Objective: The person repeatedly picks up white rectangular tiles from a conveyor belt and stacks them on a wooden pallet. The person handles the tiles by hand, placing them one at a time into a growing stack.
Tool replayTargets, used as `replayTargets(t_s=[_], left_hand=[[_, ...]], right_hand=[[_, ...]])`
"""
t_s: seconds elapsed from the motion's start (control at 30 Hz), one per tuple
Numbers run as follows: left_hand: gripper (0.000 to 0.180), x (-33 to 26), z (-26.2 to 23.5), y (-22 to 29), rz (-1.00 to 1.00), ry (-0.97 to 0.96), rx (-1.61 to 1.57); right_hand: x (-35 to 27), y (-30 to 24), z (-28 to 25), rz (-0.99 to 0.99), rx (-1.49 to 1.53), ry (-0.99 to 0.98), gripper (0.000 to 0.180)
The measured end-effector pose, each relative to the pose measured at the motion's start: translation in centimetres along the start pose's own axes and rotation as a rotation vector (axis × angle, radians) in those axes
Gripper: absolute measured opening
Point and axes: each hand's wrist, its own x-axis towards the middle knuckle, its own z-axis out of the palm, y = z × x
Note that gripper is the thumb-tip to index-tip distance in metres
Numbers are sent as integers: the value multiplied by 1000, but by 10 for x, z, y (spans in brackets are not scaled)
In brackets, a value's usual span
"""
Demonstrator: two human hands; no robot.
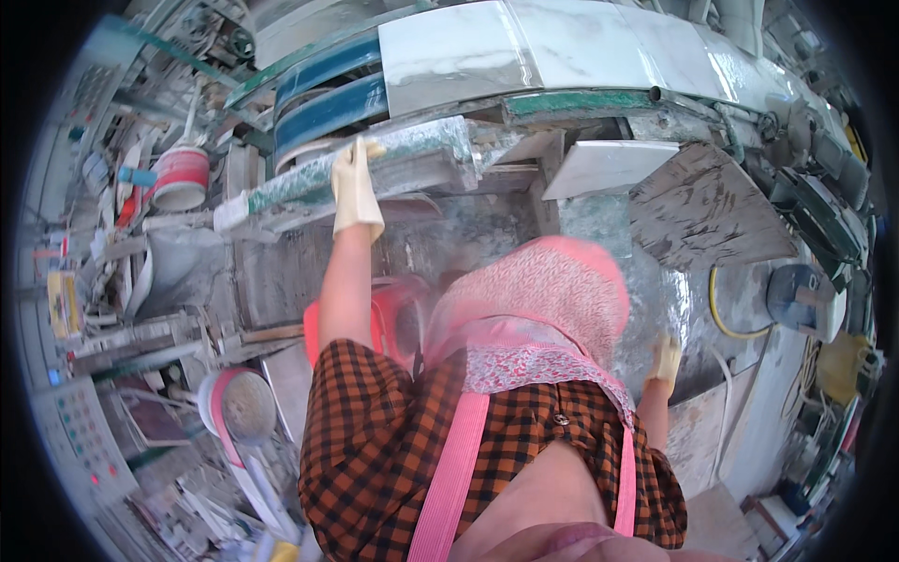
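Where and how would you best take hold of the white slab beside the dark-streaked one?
Probably by its long near edge, coming from the person's side: the white slab looks thin and flat, that edge faces the person, and the dark-streaked slab sits close by its right end.

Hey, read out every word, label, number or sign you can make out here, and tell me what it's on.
No text can be read.
Control panel with buttons, lower left: any labels are too small to read.
Red-and-white bucket: any marking is too blurred to read.
Dusty green-and-white beam at the left hand: no lettering visible.
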Motion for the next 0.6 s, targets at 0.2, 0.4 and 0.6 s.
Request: replayTargets(t_s=[0.2,0.4,0.6], left_hand=[[53,193,44,-33,318,4,955],[67,258,84,-44,72,-300,1112],[65,274,93,-36,-198,-280,781]], right_hand=[[-126,161,-65,486,83,234,14],[-195,65,-45,490,-516,375,31],[-178,-136,38,202,-330,486,58]])
